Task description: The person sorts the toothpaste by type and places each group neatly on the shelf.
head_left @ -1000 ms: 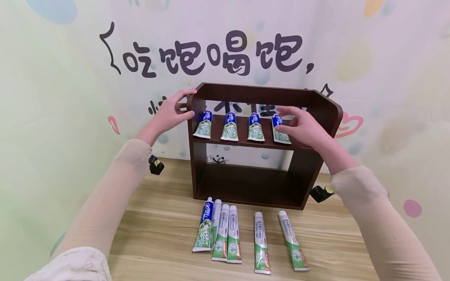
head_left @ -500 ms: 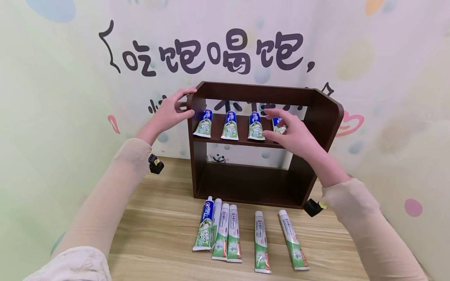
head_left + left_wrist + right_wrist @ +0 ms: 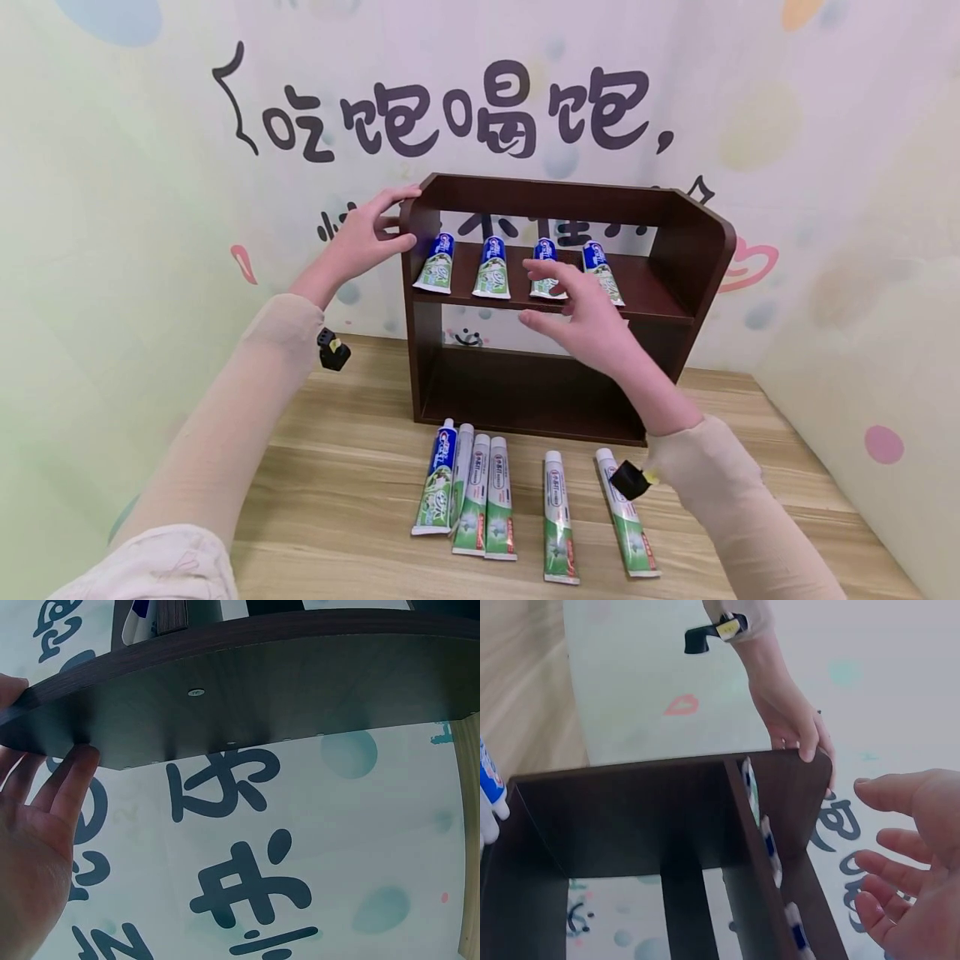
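Note:
My left hand (image 3: pixel 360 242) grips the upper left side panel of a dark brown wooden shelf (image 3: pixel 555 192). In the left wrist view, the thumb and fingers lie on opposite sides of that panel. Blue and green Crest toothpaste tubes lie in a row on the upper board, among them the leftmost tube (image 3: pixel 435 265) and the rightmost tube (image 3: pixel 597 260). In front of the third tube (image 3: pixel 544 248) hovers my right hand (image 3: pixel 585 321), fingers spread and holding nothing. It partly hides that tube. The right wrist view also shows the right hand (image 3: pixel 922 855) with nothing in it.
On the wooden table (image 3: pixel 337 500), before the shelf, lie one Crest tube (image 3: pixel 435 483) and several white and green toothpaste tubes (image 3: pixel 558 517). The lower compartment (image 3: pixel 517 387) holds nothing visible. Behind the shelf hangs a printed wall covering (image 3: pixel 817 167).
My right hand has come away from the rightmost tube on the upper board, moving left and slightly down. That tube now shows more fully. The left hand stays on the shelf.

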`<action>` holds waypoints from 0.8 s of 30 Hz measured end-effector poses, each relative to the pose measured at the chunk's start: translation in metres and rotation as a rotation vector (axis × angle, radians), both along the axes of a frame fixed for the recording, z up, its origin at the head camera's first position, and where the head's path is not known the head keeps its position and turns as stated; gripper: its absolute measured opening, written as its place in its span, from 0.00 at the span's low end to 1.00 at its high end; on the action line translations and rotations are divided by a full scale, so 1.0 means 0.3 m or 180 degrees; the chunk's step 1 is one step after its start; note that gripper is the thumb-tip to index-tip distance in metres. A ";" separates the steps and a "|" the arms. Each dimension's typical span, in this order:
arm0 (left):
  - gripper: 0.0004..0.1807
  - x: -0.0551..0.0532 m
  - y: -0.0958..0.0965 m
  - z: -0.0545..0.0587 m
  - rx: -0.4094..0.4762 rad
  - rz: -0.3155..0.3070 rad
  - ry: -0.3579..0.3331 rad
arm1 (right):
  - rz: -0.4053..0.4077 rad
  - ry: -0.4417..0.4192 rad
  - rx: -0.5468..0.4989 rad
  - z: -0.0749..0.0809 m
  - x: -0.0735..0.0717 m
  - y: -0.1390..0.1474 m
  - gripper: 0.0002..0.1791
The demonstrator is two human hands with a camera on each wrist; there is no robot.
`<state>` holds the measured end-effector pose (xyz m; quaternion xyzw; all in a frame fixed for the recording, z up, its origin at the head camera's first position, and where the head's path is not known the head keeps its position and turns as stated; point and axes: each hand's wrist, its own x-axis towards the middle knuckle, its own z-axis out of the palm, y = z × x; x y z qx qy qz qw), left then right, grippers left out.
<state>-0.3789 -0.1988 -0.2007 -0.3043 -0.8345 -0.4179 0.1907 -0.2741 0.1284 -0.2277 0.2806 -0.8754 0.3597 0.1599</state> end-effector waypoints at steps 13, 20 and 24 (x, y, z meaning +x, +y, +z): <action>0.33 0.002 -0.002 0.002 -0.0016 -0.0008 0.0014 | 0.0073 0.0016 -0.0261 -0.125 0.034 -0.110 0.35; 0.33 0.002 -0.002 0.004 -0.0026 0.0016 -0.0014 | 0.0077 -0.0114 -0.0470 -0.198 0.043 -0.167 0.35; 0.32 0.003 -0.002 0.003 -0.0015 0.0014 -0.0017 | 0.0089 -0.0218 -0.0594 -0.240 0.042 -0.196 0.36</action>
